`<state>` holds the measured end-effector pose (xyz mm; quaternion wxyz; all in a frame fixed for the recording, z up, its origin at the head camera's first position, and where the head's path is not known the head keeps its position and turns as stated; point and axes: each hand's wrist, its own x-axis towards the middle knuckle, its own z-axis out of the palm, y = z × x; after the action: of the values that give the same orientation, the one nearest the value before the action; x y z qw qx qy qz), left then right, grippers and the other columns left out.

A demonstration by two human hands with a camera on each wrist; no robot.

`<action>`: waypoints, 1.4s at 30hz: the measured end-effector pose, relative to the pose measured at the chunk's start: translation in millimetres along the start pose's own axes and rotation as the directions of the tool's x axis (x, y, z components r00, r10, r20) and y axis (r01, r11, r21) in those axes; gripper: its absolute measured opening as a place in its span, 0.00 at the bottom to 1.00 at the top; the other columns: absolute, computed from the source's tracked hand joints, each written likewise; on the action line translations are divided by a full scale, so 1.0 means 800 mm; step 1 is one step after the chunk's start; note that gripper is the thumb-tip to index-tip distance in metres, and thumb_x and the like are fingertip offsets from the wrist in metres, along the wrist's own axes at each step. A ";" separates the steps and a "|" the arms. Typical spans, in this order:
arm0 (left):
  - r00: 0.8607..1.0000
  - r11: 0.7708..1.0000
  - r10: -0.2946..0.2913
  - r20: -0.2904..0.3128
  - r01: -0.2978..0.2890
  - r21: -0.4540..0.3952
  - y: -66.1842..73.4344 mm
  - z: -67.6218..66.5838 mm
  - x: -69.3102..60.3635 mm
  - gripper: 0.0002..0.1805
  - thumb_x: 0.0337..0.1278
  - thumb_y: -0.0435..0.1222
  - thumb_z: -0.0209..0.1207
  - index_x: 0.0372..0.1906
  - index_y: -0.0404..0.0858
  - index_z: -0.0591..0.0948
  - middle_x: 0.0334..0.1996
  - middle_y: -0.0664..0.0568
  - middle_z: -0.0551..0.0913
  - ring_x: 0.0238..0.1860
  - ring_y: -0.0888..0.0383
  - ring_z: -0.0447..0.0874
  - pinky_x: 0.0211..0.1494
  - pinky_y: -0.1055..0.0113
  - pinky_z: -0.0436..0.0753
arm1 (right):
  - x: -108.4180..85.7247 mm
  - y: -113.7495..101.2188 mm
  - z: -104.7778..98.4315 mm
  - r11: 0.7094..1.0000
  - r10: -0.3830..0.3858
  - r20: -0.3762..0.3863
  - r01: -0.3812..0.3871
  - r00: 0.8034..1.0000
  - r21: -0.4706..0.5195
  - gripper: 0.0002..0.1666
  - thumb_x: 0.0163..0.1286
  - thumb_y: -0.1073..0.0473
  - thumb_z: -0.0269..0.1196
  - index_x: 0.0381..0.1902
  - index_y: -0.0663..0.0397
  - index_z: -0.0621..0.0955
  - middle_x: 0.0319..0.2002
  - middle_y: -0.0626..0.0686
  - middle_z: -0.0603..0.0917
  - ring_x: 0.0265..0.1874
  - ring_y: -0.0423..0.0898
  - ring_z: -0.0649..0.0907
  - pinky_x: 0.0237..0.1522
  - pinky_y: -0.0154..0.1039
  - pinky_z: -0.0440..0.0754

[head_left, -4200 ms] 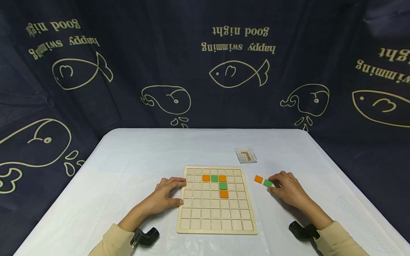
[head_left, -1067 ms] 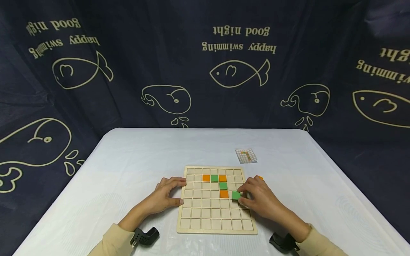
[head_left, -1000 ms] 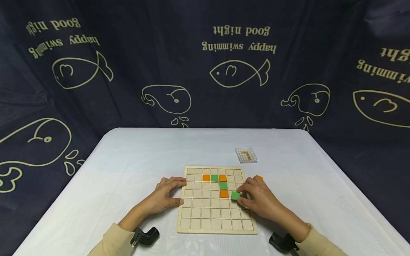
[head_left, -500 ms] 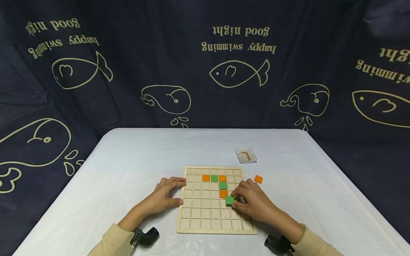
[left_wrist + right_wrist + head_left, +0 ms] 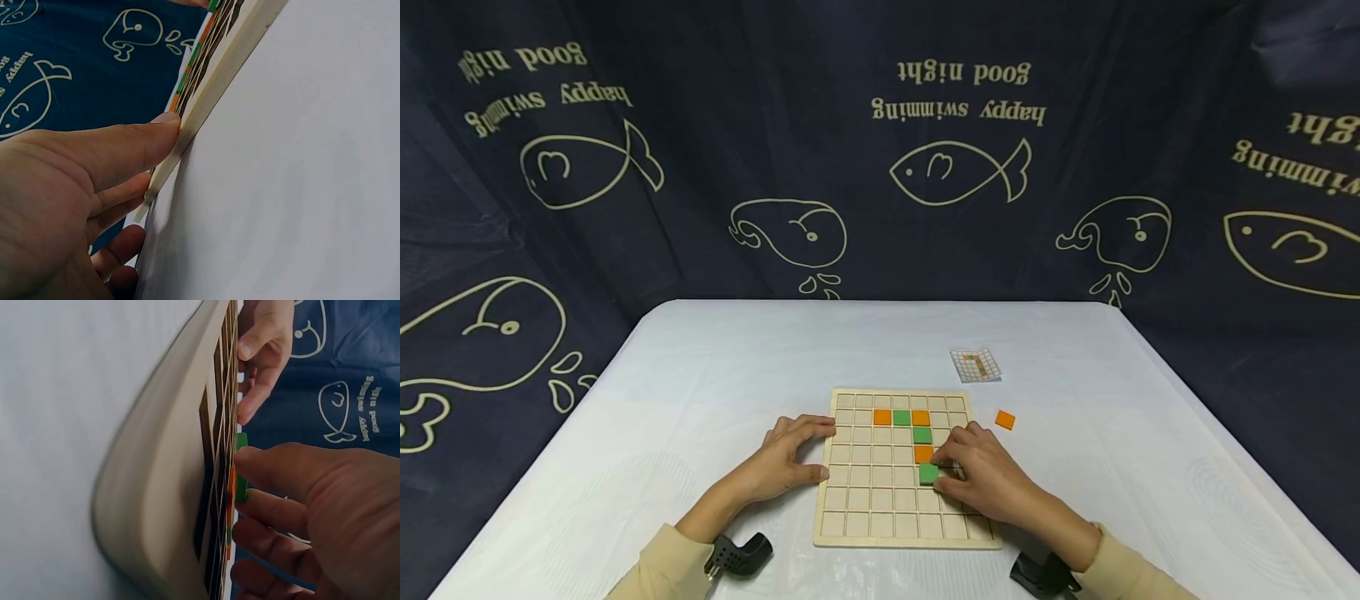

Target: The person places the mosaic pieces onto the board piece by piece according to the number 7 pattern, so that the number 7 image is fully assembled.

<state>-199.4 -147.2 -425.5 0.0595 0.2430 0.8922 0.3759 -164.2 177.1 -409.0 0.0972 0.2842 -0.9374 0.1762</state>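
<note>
My right hand [image 5: 988, 475] pinches a green square tile [image 5: 928, 474] between thumb and fingers, over the board cell just below the lower orange tile [image 5: 923, 454]. In the right wrist view that green tile [image 5: 242, 469] sits a little proud of the grid. The wooden grid board [image 5: 880, 527] holds an L of orange and green tiles, including a green tile [image 5: 902, 417] in its top run. My left hand [image 5: 778, 462] rests at the board's left edge, thumb and fingertips touching it. The left wrist view has the thumb [image 5: 137, 147] against the board's side.
An orange tile [image 5: 1005, 420] lies loose on the white table [image 5: 737, 350], right of the board. Behind it is a small pattern card [image 5: 976, 366] showing a grid with coloured squares. A dark curtain [image 5: 880, 250] with fish and whale drawings hangs beyond the table.
My right hand picked up the green tile from beside the loose orange one and carried it left over the board, lately shifting slightly left and nearer me. My left hand has stayed put.
</note>
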 end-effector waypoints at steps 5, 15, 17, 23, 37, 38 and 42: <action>1.000 1.000 0.018 -0.010 -0.018 0.000 -0.001 0.000 0.000 0.31 0.47 0.42 0.68 0.60 0.44 0.75 0.67 0.57 0.68 0.55 0.58 0.60 0.58 0.50 0.56 | 0.001 0.000 0.002 1.000 0.002 0.007 -0.002 1.000 -0.014 0.12 0.52 0.49 0.71 0.35 0.43 0.85 0.31 0.39 0.76 0.32 0.35 0.63 0.38 0.33 0.60; 1.000 1.000 0.023 -0.013 -0.023 0.012 0.000 0.000 -0.001 0.31 0.47 0.42 0.68 0.60 0.44 0.75 0.66 0.57 0.68 0.54 0.59 0.60 0.57 0.54 0.57 | 0.002 -0.001 0.005 0.998 -0.020 -0.003 0.020 1.000 -0.052 0.13 0.52 0.48 0.72 0.36 0.42 0.85 0.31 0.39 0.76 0.32 0.35 0.63 0.37 0.32 0.60; 1.000 1.000 0.021 -0.011 -0.020 0.010 0.000 0.000 -0.001 0.31 0.47 0.42 0.68 0.60 0.44 0.75 0.66 0.57 0.68 0.54 0.58 0.60 0.57 0.54 0.58 | 0.002 -0.002 0.005 0.998 -0.028 -0.008 0.027 1.000 -0.054 0.13 0.51 0.48 0.72 0.36 0.42 0.85 0.31 0.39 0.76 0.32 0.35 0.63 0.37 0.33 0.60; 1.000 1.000 0.020 -0.009 -0.020 0.015 0.000 -0.001 -0.001 0.31 0.47 0.42 0.67 0.60 0.44 0.74 0.67 0.58 0.68 0.54 0.58 0.59 0.57 0.54 0.57 | 0.002 -0.001 0.005 0.998 -0.054 -0.018 0.054 0.998 -0.045 0.13 0.51 0.49 0.72 0.35 0.42 0.85 0.31 0.39 0.77 0.32 0.35 0.64 0.37 0.33 0.60; 1.000 0.999 0.021 -0.009 -0.021 0.025 -0.002 0.000 -0.001 0.31 0.48 0.43 0.67 0.60 0.44 0.74 0.66 0.58 0.68 0.55 0.58 0.60 0.57 0.54 0.57 | 0.003 0.001 0.005 0.999 -0.023 -0.019 0.022 1.000 -0.024 0.13 0.52 0.48 0.71 0.35 0.41 0.85 0.30 0.39 0.77 0.32 0.34 0.64 0.37 0.33 0.61; 1.000 0.999 0.024 -0.009 -0.023 0.025 -0.002 0.000 -0.001 0.31 0.48 0.43 0.67 0.60 0.44 0.74 0.66 0.58 0.68 0.55 0.58 0.60 0.57 0.54 0.57 | 0.004 0.001 0.004 1.000 -0.017 -0.018 0.016 1.000 -0.017 0.13 0.52 0.48 0.71 0.35 0.41 0.85 0.30 0.39 0.77 0.32 0.34 0.64 0.38 0.33 0.62; 1.000 1.000 0.021 -0.010 -0.021 0.020 -0.002 0.000 -0.001 0.31 0.48 0.42 0.67 0.61 0.45 0.74 0.66 0.58 0.68 0.55 0.58 0.60 0.57 0.52 0.57 | 0.005 0.003 0.001 1.000 0.005 -0.025 -0.005 1.000 0.003 0.13 0.52 0.49 0.71 0.36 0.42 0.85 0.30 0.39 0.77 0.32 0.35 0.64 0.38 0.34 0.62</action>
<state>-199.5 -148.1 -426.5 0.0485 0.2511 0.8937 0.3687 -168.7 176.9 -409.4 0.1081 0.2799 -0.9365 0.1816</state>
